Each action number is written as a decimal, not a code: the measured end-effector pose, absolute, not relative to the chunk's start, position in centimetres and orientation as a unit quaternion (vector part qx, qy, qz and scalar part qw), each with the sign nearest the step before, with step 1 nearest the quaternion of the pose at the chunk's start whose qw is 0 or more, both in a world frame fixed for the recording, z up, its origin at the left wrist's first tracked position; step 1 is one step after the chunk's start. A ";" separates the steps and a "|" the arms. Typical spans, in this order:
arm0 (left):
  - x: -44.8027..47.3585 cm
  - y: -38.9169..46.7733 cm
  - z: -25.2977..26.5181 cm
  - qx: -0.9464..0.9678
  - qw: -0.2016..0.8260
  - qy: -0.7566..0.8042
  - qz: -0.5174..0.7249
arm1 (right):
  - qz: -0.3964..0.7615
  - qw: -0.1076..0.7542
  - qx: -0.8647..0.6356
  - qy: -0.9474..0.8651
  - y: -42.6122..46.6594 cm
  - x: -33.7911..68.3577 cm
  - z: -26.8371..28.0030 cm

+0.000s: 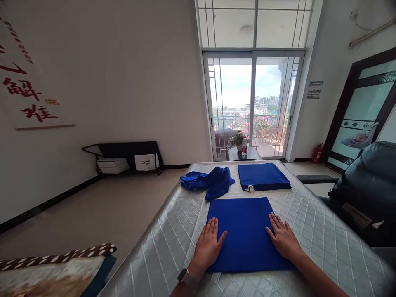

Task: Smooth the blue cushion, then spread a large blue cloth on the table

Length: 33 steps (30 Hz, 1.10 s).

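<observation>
A flat square of blue folded cloth (244,235) lies on the quilted silver mattress (167,231) in front of me. My left hand (208,243) rests flat on its left edge, fingers stretched out and pointing away. On the opposite edge lies my right hand (283,237), palm down, with its thumb spread over the cloth. Beyond the square sits a neat stack of blue folded cloths (262,175) with white tags at its near corner. A crumpled blue cloth (210,181) lies to the left of that stack.
Past the mattress, a small black table (230,156) bears a plant and a water bottle (244,146) before sliding glass doors. A black chair (371,181) stands at the right. Low at left is a bed corner with bedding (62,270); a black rack (130,150) stands by the wall.
</observation>
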<state>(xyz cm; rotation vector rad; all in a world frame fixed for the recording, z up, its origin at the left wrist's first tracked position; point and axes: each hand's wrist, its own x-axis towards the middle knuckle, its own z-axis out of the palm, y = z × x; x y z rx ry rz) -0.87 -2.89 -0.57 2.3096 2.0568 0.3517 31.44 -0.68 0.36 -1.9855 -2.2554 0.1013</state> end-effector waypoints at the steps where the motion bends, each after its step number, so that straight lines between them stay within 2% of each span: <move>1: -0.9 -2.9 -0.7 0.742 0.013 0.659 0.118 | 0.033 0.066 -0.659 -0.749 -0.7 31.4 0.4; 9: -1.2 -3.1 -0.8 0.745 0.006 0.653 0.137 | 0.020 0.042 -0.662 -0.748 -1.8 31.4 1.0; 33: -0.8 -2.9 -1.0 0.740 -0.011 0.668 0.078 | 0.087 0.098 -0.659 -0.740 -4.0 31.9 1.5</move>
